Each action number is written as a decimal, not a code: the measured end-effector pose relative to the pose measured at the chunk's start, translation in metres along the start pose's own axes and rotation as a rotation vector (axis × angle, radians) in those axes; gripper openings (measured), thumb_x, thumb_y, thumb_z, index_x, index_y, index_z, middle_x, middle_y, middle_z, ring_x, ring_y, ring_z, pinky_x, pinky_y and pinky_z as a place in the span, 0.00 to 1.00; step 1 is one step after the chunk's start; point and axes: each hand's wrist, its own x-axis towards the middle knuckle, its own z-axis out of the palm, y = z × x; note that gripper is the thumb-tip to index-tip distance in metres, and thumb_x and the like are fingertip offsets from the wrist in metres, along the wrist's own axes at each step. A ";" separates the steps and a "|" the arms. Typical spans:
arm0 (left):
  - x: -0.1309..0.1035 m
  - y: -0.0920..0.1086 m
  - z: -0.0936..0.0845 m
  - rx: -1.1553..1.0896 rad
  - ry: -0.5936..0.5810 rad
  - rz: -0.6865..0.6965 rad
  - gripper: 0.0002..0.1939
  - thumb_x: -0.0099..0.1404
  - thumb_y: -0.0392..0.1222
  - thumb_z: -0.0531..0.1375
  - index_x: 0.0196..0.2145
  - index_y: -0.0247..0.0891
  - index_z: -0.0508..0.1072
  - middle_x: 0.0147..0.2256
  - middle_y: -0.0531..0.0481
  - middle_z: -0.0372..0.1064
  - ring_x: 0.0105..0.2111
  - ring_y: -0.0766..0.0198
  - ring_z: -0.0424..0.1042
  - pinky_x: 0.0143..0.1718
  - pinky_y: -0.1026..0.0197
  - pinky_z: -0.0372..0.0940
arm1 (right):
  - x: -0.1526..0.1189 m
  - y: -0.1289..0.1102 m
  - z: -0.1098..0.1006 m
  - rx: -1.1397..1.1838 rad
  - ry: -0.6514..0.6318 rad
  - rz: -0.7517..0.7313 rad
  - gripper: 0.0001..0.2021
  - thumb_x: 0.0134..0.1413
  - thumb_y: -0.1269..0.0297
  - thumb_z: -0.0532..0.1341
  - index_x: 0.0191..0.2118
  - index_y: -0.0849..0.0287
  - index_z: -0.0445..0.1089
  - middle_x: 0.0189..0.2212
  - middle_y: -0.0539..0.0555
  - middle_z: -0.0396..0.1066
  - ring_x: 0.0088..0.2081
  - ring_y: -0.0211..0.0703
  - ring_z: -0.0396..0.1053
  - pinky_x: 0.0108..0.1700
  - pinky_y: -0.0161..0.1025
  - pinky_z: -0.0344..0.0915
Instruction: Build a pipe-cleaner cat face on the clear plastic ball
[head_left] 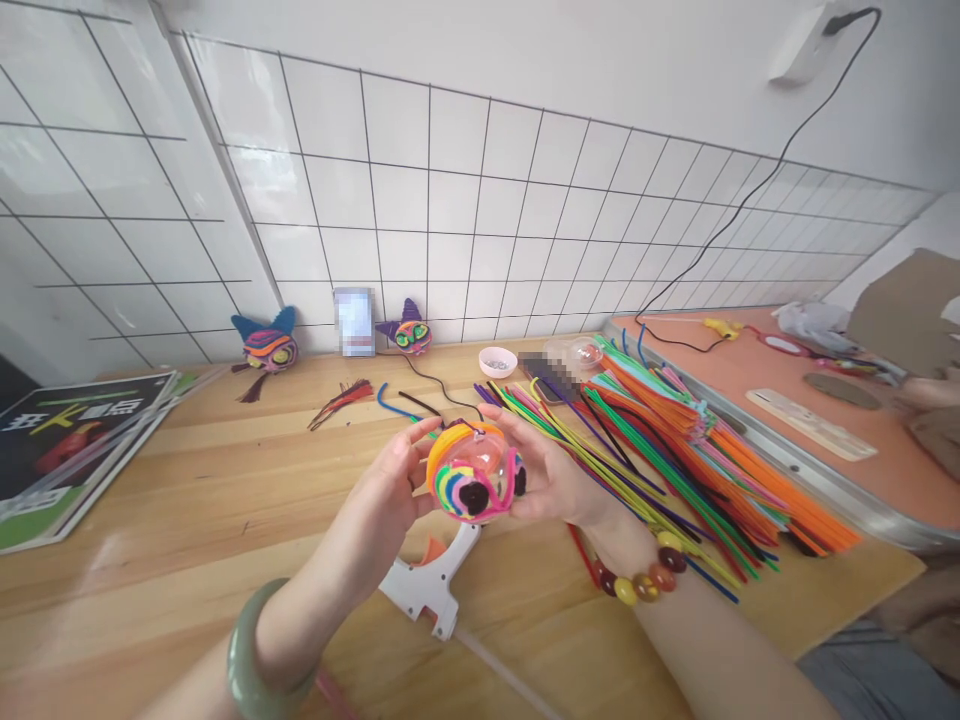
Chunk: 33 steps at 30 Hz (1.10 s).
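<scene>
Between the hands (461,480), a rainbow-eyed ball (476,472) (partly clear).

Left wrist (289,615): smooth, thick, pale green bangle (251,655). Right wrist (626,550): round-bead bracelet (645,588), yellow, amber, orange-red, dark red. Looks like a thin dark ring (412,484) on a left finger, blurry.

Left side of my worktop (187,540): magazines (75,440), top cover dark with large white and yellow characters. I note a black wire grid (430,190) against the pale wall (562,55). Upper right: white wall box (806,45), black cord (784,160) hanging from it to the adjoining orange surface (697,360). On that surface I record a crumpled clear bag (808,325), a brown oval piece (840,390) and a pale flat strip (810,423). Another person's arm (930,385) shows at far right, partly cut off.
</scene>
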 end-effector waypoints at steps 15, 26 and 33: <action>-0.005 -0.001 0.001 0.082 -0.039 -0.003 0.13 0.64 0.47 0.54 0.44 0.42 0.70 0.48 0.45 0.68 0.43 0.53 0.69 0.40 0.51 0.66 | 0.001 0.009 -0.009 0.203 -0.039 0.035 0.39 0.35 0.55 0.71 0.57 0.50 0.59 0.57 0.56 0.58 0.56 0.51 0.58 0.56 0.49 0.57; -0.004 -0.001 0.000 0.100 -0.038 -0.028 0.17 0.63 0.48 0.55 0.47 0.38 0.69 0.46 0.42 0.69 0.42 0.52 0.70 0.43 0.49 0.65 | 0.002 0.005 -0.005 0.204 -0.035 0.059 0.37 0.36 0.56 0.71 0.56 0.51 0.60 0.58 0.57 0.58 0.56 0.51 0.59 0.56 0.49 0.56; -0.001 -0.003 -0.001 0.123 -0.028 -0.024 0.17 0.64 0.48 0.54 0.47 0.38 0.68 0.48 0.42 0.68 0.46 0.51 0.67 0.46 0.49 0.63 | 0.004 0.007 -0.005 0.153 -0.049 0.014 0.36 0.38 0.59 0.71 0.56 0.50 0.60 0.58 0.55 0.58 0.57 0.49 0.56 0.57 0.47 0.55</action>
